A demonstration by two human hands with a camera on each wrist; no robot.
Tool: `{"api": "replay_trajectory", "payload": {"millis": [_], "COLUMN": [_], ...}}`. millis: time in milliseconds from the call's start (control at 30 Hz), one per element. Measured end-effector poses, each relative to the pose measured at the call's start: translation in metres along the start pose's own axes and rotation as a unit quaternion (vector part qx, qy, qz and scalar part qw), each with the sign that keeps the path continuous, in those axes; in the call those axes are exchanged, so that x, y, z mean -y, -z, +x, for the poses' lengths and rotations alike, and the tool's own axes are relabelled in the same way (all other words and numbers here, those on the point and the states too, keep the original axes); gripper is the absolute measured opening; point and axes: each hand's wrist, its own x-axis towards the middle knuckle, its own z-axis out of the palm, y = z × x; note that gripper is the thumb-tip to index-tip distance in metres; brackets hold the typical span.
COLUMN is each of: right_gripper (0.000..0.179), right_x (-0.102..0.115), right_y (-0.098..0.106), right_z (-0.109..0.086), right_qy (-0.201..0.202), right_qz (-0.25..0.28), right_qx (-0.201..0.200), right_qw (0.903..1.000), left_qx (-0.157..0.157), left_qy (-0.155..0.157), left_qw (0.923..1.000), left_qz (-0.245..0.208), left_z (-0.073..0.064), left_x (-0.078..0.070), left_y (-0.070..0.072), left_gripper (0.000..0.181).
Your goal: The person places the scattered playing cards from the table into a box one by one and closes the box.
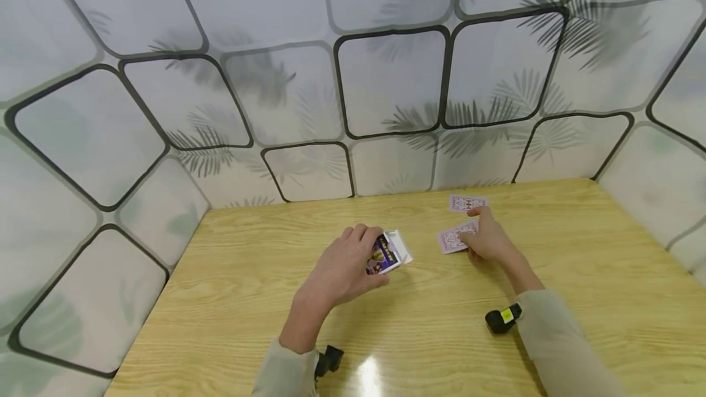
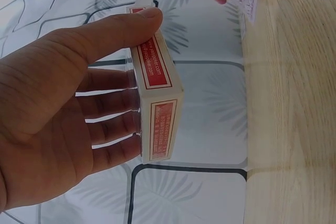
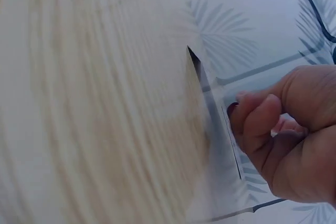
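Observation:
My left hand grips a playing card box by its sides, thumb on one narrow edge and fingers along the other face. Its front is dark purple with yellow print, and the white top flap stands open toward the right. In the left wrist view the box shows red and white sides. My right hand pinches a playing card with a pale purple patterned back. The right wrist view shows this card almost edge-on beside the fingers. Behind it lies another playing card, near my index finger.
A light wood-grain table spreads under both hands. White patterned cloth with dark outlines and leaf prints rises along the table's back edge and both sides. Dark wrist cameras sit at both cuffs.

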Motion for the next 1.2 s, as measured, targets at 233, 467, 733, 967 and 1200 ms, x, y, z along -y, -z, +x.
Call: {"api": "replay_trajectory", "payload": {"millis": [233, 467, 733, 967, 1200], "right_gripper": [0.032, 0.044, 0.052, 0.049, 0.048], "right_x": [0.004, 0.006, 0.019, 0.046, 0.072], "right_y": [-0.002, 0.0, 0.003, 0.0, 0.002], "right_z": [-0.003, -0.003, -0.008, -0.024, -0.042], "right_qy": [0.016, 0.001, 0.031, 0.079, 0.109], "right_qz": [0.097, 0.23, 0.251, 0.217, 0.252], "right_qx": [-0.078, -0.073, -0.032, -0.046, -0.034], "right_qw": [0.992, 0.9705, 0.9669, 0.9719, 0.9608], "left_qx": [0.006, 0.004, 0.011, 0.012, 0.009], "left_qy": [0.004, 0.002, 0.005, 0.008, 0.006], "left_qw": [1.0, 1.0, 0.9998, 0.9999, 0.9999], "left_qz": [0.002, 0.002, 0.014, 0.009, 0.006], "left_z": [0.001, 0.002, 0.003, 0.002, 0.004], "left_x": [-0.001, -0.001, 0.001, 0.002, 0.001], "left_y": [-0.001, -0.004, -0.005, -0.005, -0.005], "left_gripper": [0.071, 0.072, 0.072, 0.072, 0.071]}}
